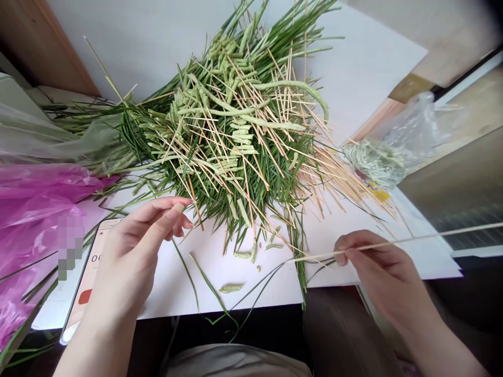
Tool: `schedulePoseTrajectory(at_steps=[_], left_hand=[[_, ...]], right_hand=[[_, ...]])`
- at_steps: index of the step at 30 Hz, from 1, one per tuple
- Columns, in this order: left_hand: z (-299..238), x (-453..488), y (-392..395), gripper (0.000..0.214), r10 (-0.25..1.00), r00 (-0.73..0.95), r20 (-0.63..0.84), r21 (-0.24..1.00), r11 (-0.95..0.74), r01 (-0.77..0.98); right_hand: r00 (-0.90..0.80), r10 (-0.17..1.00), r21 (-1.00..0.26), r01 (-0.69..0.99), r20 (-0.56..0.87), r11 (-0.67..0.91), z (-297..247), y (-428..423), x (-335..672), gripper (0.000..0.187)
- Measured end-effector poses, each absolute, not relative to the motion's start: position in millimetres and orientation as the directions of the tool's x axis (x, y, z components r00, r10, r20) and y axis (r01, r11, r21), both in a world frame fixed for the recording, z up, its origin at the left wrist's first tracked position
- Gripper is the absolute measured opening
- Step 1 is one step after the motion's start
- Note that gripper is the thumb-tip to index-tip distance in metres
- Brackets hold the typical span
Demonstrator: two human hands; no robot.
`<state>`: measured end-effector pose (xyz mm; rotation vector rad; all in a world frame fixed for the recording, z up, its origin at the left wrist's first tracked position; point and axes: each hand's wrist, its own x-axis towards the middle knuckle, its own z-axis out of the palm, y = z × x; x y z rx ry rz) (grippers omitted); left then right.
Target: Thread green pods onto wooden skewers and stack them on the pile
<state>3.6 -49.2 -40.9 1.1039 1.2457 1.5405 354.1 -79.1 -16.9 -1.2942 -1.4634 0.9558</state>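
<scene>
My right hand [379,267] pinches a thin wooden skewer [428,237] between thumb and fingertips. The skewer lies nearly level, its pale tip pointing left over the paper. My left hand [137,241] is raised over the left side, thumb and forefinger pressed together. Whatever they may hold is too small to make out. Beyond both hands rises a heap of green garlic chives [271,173], strewn with wooden skewers [214,136] and pieces of green bean [241,139]. Longer beans [275,124] lie across the top.
A phone [88,272] lies partly under my left forearm. Pink plastic [43,199] is at the left. A bundle of skewers [346,175], a ball of pale string [373,159] and a clear bag [420,123] are at the right. Bean scraps [231,288] lie near the front edge.
</scene>
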Motion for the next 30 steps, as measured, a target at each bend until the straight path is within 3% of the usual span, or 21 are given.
schedulePoseTrajectory(at_steps=[3,7,11,14,18,30], left_hand=[[-42,3,-49,0.014,0.962,-0.247,0.121,0.988,-0.141,-0.068],[-41,5,-49,0.012,0.963,-0.246,0.111,0.991,-0.127,-0.051],[-40,5,-49,0.015,0.961,-0.254,0.107,0.992,-0.122,-0.044],[-41,4,-49,0.016,0.965,-0.246,0.097,0.992,-0.115,-0.060],[-42,2,-49,0.016,0.969,-0.231,0.083,0.992,-0.102,-0.074],[-43,1,-48,0.015,0.965,-0.244,0.096,0.989,-0.121,-0.088]], right_hand=[[-0.190,0.982,-0.942,0.326,0.023,0.085,-10,-85,350,0.025],[-0.198,0.980,-0.949,0.309,0.007,0.069,-5,-86,343,0.028],[-0.287,0.958,-0.962,0.267,-0.017,0.063,-8,-80,330,0.057],[-0.260,0.964,-0.943,0.330,-0.061,0.029,-11,-74,318,0.070],[-0.252,0.966,-0.905,0.422,-0.053,0.061,-10,-68,307,0.072],[-0.321,0.945,-0.909,0.409,-0.058,0.083,-18,-58,301,0.066]])
